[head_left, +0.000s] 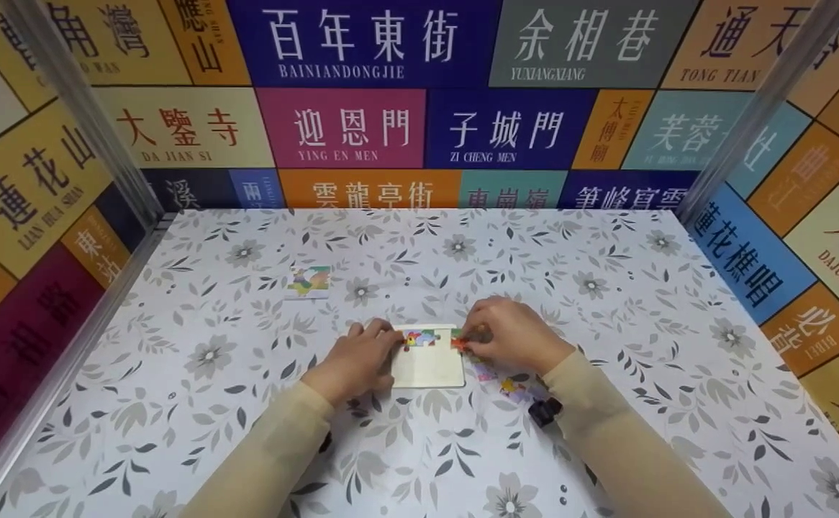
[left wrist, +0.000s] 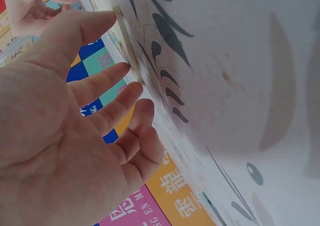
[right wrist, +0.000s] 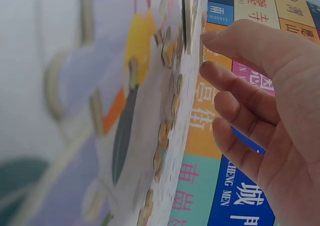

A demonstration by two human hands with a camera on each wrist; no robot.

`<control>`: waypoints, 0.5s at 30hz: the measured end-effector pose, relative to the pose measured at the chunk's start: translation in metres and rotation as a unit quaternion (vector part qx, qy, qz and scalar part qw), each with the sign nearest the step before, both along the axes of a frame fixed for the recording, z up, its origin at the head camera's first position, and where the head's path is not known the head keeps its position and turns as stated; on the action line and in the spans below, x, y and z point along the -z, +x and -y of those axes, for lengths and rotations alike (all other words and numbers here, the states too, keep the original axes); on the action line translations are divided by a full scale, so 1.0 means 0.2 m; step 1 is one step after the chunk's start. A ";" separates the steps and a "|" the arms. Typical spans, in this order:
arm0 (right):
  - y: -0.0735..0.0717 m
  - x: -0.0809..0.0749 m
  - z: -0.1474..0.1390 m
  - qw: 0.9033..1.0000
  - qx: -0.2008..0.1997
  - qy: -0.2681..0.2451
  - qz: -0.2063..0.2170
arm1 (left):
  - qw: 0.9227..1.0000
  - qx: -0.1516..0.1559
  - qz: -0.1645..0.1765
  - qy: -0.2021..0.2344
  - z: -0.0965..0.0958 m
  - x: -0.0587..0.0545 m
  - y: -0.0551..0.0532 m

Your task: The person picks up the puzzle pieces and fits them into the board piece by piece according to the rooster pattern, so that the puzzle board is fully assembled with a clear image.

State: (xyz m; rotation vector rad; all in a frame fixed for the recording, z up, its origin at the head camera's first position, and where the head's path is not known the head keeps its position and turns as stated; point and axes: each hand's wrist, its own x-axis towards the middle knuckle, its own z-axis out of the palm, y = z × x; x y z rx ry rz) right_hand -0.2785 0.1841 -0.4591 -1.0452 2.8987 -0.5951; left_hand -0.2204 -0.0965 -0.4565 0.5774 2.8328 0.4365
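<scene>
Head view: right hand (head_left: 516, 332) was pinching an orange-and-green flat jigsaw piece (head_left: 458, 344) at the upper right of a shallow cream rectangular tray (head_left: 430, 371), mid-frame. Piece sat just right of the multicoloured jigsaw strip (head_left: 422, 339) inside, gap between; long axis: couldn't tell. Right hand nearer. Left hand (head_left: 357, 362), fingers loosely spread, touched the tray's left edge.

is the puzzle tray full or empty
Neither, partly filled: puzzle pieces lie in the far part of the tray, while its near part is bare.
</scene>
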 end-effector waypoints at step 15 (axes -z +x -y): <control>-0.02 0.02 0.08 1.000 -0.012 0.001 0.002 | 1.000 -0.008 0.013 -0.008 -0.01 0.00 0.00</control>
